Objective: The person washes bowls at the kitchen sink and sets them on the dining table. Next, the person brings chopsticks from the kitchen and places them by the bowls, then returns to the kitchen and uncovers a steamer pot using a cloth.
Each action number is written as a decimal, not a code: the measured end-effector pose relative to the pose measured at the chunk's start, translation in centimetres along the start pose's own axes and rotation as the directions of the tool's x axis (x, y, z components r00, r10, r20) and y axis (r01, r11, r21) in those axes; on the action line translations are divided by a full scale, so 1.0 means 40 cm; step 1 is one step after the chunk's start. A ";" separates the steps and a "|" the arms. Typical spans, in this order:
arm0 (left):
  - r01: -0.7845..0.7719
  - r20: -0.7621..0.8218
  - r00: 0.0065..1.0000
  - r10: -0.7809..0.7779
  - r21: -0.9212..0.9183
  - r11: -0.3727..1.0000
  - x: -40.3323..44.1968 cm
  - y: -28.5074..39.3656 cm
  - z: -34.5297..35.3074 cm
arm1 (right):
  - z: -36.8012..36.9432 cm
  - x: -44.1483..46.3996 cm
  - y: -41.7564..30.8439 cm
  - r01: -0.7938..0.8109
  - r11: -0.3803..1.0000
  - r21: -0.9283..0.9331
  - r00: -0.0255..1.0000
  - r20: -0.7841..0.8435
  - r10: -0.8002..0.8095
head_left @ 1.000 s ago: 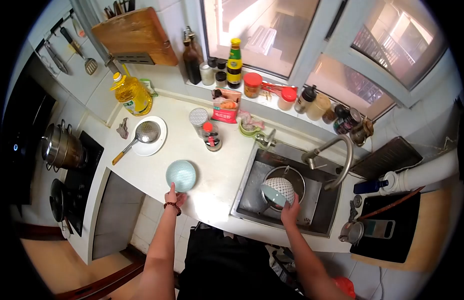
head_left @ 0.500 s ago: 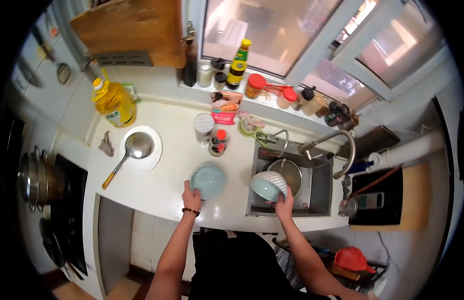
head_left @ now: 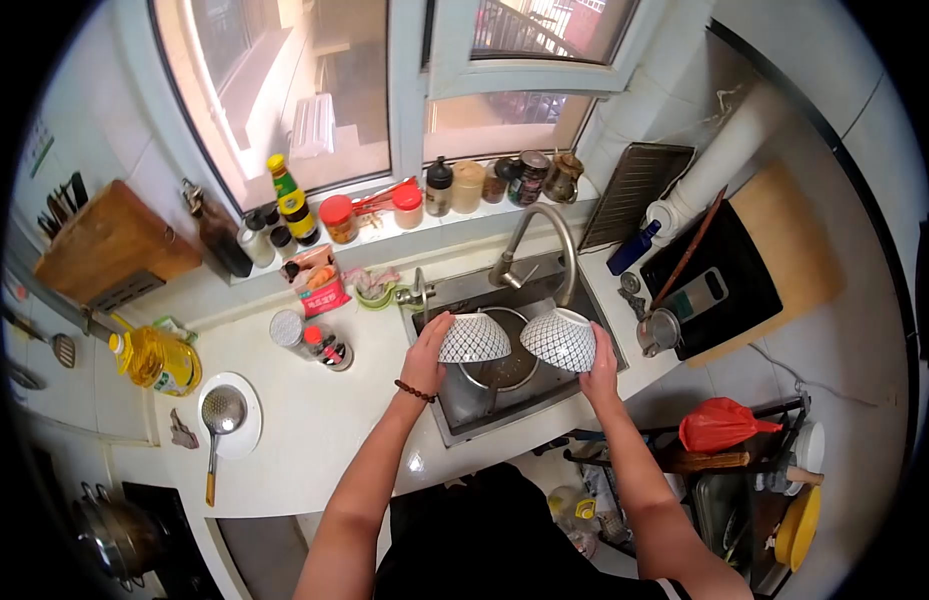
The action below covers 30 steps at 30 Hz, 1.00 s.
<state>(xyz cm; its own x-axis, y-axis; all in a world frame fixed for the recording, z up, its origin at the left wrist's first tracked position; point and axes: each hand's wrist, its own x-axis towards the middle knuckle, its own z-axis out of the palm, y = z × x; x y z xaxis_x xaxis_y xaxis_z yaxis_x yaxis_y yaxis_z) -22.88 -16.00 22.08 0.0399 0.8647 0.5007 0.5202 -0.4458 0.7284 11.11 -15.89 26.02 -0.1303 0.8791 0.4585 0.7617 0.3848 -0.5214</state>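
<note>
My left hand (head_left: pixel 425 352), with a beaded bracelet at the wrist, grips a white bowl with a dark lattice pattern (head_left: pixel 473 339). A similar patterned bowl (head_left: pixel 559 341) is in my right hand (head_left: pixel 601 364), held by its outer side. Both bowls are tipped over, bases up, side by side above the metal sink (head_left: pixel 471 428). Their insides are hidden from view. Below them a round metal pot (head_left: pixel 522 376) sits in the sink, partly covered by the bowls. The curved faucet (head_left: pixel 562 240) rises behind the right bowl.
On the counter at left are a skimmer (head_left: pixel 224 411) on a white plate (head_left: pixel 246 443), an oil jug (head_left: pixel 156 360) and two jars beside a pink packet (head_left: pixel 319 283). Sauce bottles and jars line the windowsill. Right of the sink stands a metal cup (head_left: pixel 659 332).
My left hand has lifted its bowl off the counter and carried it over the sink. My right hand has turned its bowl base up. The view has swung right.
</note>
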 end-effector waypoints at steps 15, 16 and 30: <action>0.087 -0.119 0.991 -0.059 0.253 0.963 0.025 0.142 0.158 | 0.050 0.030 0.308 0.044 0.960 0.278 0.979 0.180 -0.097; 0.215 -0.216 0.962 -0.167 0.220 0.952 -0.004 0.139 0.182 | 0.054 0.026 0.304 0.022 0.952 0.305 0.978 0.191 -0.083; 0.448 0.149 0.132 -0.980 -0.891 -0.075 -0.389 0.138 0.285 | 0.121 -0.097 0.255 -0.938 -0.134 0.320 0.289 0.935 0.205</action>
<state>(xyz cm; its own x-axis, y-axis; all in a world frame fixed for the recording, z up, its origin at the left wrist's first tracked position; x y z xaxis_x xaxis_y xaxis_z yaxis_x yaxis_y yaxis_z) -10.91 -29.28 12.99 -0.3774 0.5857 -0.7173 -0.7813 0.2144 0.5862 16.33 -14.03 15.43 -0.4755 0.5962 -0.6469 -0.1828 -0.7863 -0.5902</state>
